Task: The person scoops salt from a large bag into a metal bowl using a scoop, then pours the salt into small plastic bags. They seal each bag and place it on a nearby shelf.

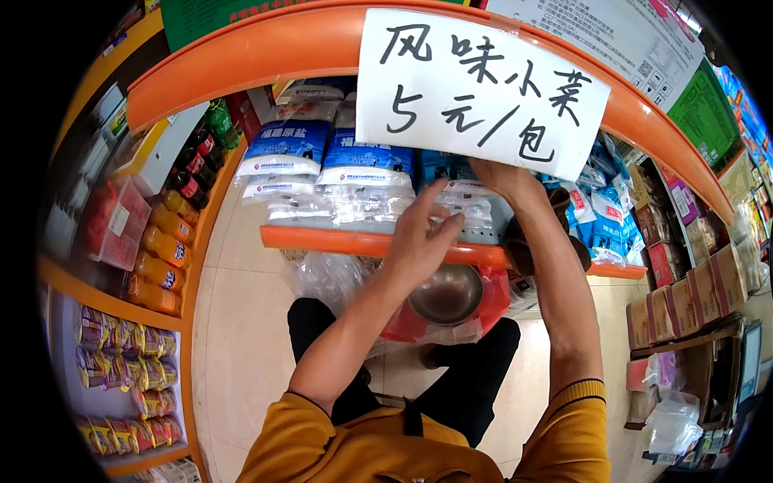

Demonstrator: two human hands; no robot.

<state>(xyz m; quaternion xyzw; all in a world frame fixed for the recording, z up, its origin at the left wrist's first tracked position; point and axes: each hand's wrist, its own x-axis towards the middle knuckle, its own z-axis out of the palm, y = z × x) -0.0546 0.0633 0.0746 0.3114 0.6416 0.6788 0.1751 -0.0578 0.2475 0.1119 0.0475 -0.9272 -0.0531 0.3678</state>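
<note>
Stacks of blue-and-white salt bags (368,160) lie on a shelf with an orange front edge (326,238). My left hand (426,232) is raised at that edge, in front of the right-hand stack, its fingers apart and nothing seen between them. My right hand (501,178) reaches in over the bags at the right; its fingers are hidden behind a white handwritten sign (477,90), so its grip does not show. Below the shelf edge, between my knees, a metal bowl (447,296) rests on something red (495,302) with clear plastic around it.
An orange upper shelf edge (241,66) arches over the bags. Dark brown round objects (522,247) stand beside my right forearm, near more blue bags (607,217). Drink bottles (163,241) and packaged cups (127,338) fill shelves at left. Boxes (682,302) stand at right.
</note>
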